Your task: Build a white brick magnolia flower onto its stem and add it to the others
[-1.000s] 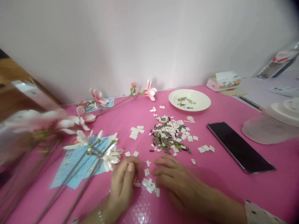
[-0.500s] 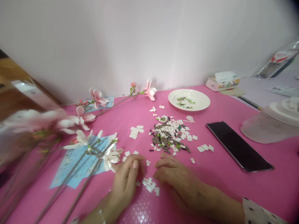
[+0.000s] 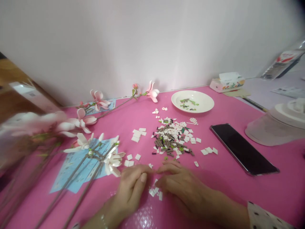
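Observation:
Between my hands, small white plastic building pieces point(image 3: 156, 191) lie on the pink tabletop. My left hand point(image 3: 132, 184) rests at their left, thumb against the bent fingers; anything in the pinch is hidden. From the right, my right hand point(image 3: 187, 187) curls over the edge of the same pieces, its fingertips close to those of my left hand, and I cannot see what they hold. One white piece point(image 3: 151, 165) lies just beyond the fingertips. Further off is a mixed pile point(image 3: 169, 136) of white, brown, green and black building pieces.
Left, artificial magnolia stems point(image 3: 82, 122) lie partly over blue printed sheets point(image 3: 71, 173). White square tiles point(image 3: 137, 136) sit left of the pile. A white plate point(image 3: 205, 105) holds green and brown pieces. Rightward are a phone point(image 3: 243, 149), a translucent container point(image 3: 274, 127) and a tissue pack point(image 3: 227, 83).
My left hand has shifted right and slightly nearer me, bringing its fingertips close to my right hand's and covering some white pieces. Square tiles behind it show more. My right hand has barely moved.

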Motion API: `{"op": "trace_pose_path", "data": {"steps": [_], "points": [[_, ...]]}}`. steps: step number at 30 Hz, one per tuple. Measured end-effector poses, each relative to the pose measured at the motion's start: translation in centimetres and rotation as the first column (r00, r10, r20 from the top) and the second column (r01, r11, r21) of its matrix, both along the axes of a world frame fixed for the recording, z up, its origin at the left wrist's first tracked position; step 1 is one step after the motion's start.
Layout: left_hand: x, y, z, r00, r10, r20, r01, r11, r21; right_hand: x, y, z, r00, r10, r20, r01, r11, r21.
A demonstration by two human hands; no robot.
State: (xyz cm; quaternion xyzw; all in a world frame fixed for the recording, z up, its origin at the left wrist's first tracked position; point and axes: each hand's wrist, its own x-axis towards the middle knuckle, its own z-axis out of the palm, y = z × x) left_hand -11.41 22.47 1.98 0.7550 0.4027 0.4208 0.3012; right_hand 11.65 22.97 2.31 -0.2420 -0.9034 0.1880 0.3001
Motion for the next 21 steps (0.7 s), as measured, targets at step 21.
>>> {"op": "trace_pose_path", "data": {"steps": [21], "points": [[0.03, 0.41, -0.03, 0.989, 0.138, -0.054, -0.138, 0.990, -0.014, -0.41, -0.24, 0.75, 0.979, 0.163, 0.120, -0.156, 0.986, -0.065]]}}
